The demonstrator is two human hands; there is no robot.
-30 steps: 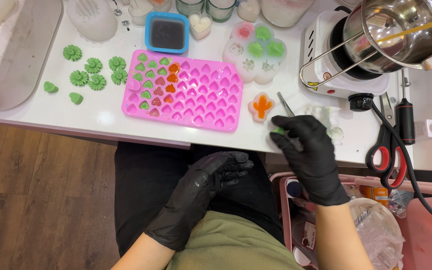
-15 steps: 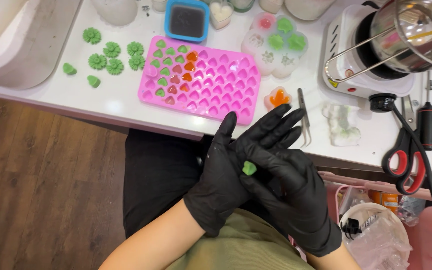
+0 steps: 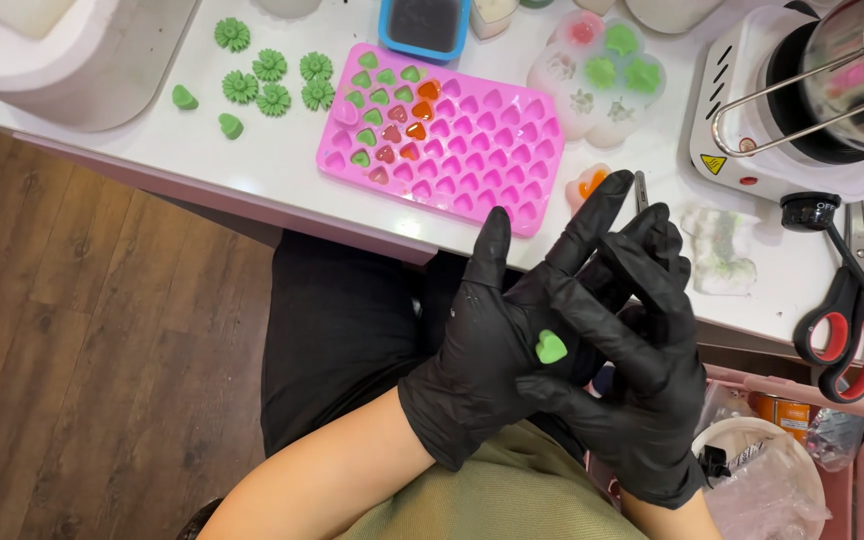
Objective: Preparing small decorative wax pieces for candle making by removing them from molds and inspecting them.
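Both my hands wear black gloves and are raised over my lap, just in front of the white table's edge. My left hand is spread flat with fingers pointing up. My right hand crosses over it and pinches a small green heart-shaped piece between thumb and finger, against the left palm. On the table beyond lies a pink silicone mould of heart cavities; several at its left end hold green, orange and red hearts.
Green flower and heart pieces lie left of the mould. A clear flower mould, a blue tub, an orange piece and tweezers sit behind my hands. A hot plate with a metal pot, crumpled tissue and red scissors are at right.
My right hand left the table edge with the green heart and met my left hand over my lap. The view has shifted slightly and both hands now fill the centre.
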